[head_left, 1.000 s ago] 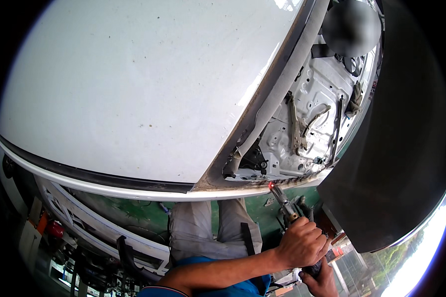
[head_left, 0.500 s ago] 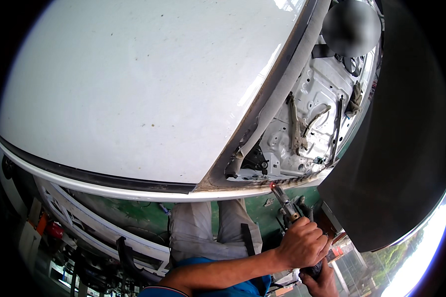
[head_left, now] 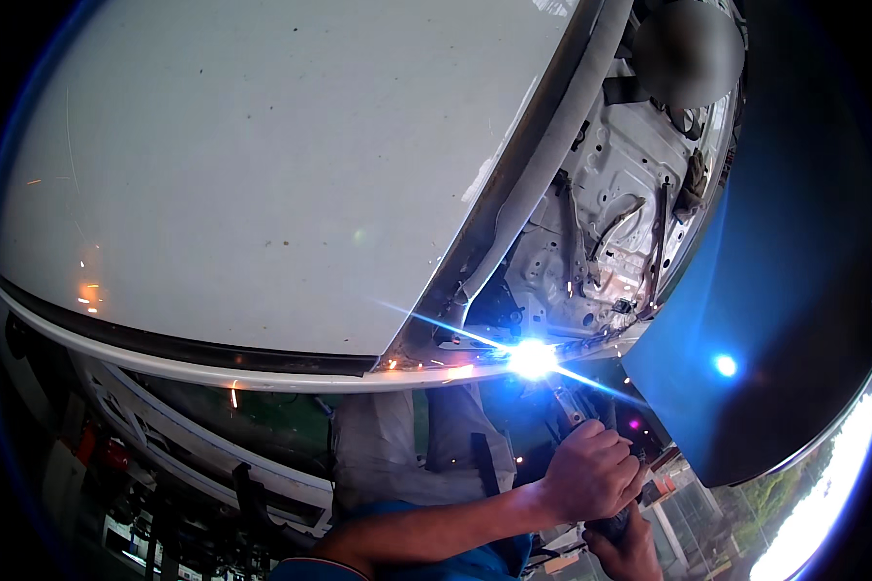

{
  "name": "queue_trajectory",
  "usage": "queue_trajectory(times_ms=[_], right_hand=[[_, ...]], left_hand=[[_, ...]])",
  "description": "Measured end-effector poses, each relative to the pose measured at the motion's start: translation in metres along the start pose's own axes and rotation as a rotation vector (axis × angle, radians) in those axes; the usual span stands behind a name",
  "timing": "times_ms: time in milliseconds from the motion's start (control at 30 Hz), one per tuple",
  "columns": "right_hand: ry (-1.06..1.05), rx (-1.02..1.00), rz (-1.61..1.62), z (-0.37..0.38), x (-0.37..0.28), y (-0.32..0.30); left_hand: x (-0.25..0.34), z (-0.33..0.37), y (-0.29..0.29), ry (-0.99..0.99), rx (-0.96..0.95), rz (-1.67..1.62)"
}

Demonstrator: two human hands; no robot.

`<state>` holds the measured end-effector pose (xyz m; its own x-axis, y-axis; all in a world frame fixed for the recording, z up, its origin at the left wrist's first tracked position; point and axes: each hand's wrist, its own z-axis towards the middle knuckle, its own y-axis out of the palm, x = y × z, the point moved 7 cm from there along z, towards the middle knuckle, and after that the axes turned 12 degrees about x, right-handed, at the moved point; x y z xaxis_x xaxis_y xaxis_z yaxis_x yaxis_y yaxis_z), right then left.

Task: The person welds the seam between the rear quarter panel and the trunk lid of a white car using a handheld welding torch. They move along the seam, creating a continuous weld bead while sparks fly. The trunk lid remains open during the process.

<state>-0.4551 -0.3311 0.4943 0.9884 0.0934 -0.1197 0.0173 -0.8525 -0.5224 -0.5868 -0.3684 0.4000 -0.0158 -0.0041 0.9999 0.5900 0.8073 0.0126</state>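
A welding torch [head_left: 568, 405] points up and left at the lower edge of the white car's window opening, and a brilliant blue-white arc [head_left: 532, 359] burns at its tip. My left hand [head_left: 593, 472] is wrapped round the torch just behind its neck. Lower down, my right hand [head_left: 627, 550] grips the torch's dark handle; part of its fingers is hidden. Glare covers the metal at the weld spot. Sparks [head_left: 89, 293] show over the white roof [head_left: 262, 194] and along the pale body rail [head_left: 426, 375].
Beyond the opening lies a bare metal door panel [head_left: 601, 232] with brackets and holes. A large dark curved sheet [head_left: 785, 290] fills the right side and reflects the arc. At the lower left stands a pale metal frame [head_left: 194, 436]. A round blurred patch [head_left: 688, 53] sits at the top right.
The torch tip has gone from a small red glow to a bright arc with flying sparks. The surroundings look darker, and both hands keep nearly the same place on the torch.
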Motion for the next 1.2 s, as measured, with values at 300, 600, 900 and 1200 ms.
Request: queue_trajectory(times_ms=[300,600,900,1200], right_hand=[[0.01,0.024,0.079,-0.004,0.004,-0.003],[0.013,0.048,0.072,0.001,0.005,0.003],[0.005,0.053,0.066,0.001,0.022,0.017],[-0.009,0.061,0.099,0.001,0.015,0.018]], left_hand=[[0.009,0.001,0.003,0.018,-0.002,-0.052],[0.001,-0.002,0.002,0.018,0.005,-0.042],[-0.005,-0.01,0.002,0.029,-0.028,-0.041],[-0.005,-0.009,-0.001,0.024,-0.035,-0.055]])
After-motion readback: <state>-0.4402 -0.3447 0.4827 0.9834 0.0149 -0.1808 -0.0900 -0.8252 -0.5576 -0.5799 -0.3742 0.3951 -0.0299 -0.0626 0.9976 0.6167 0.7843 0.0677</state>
